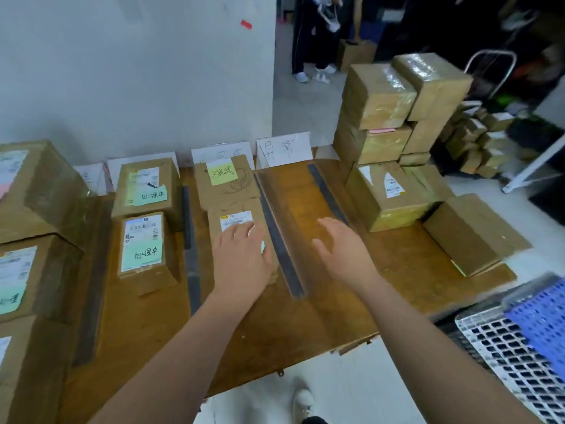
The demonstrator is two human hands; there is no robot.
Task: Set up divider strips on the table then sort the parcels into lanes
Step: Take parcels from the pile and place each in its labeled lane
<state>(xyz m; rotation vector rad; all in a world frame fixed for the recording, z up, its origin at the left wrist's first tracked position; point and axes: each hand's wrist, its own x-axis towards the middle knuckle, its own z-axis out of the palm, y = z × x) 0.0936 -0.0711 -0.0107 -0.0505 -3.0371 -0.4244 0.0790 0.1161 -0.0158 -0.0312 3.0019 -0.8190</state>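
Left grip: wide, fingers flat on a labelled parcel.
Right grip: wide, holding nothing, above the bench beside a divider strip.

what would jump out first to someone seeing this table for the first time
Mid-table, the left hand lies flat on a small labelled parcel, while the right hand hovers open over the lane beside it, with a dark divider strip between them. Next comes the tall stack of taped brown parcels at the far right corner of the table, then the green notes on the parcels left of centre.
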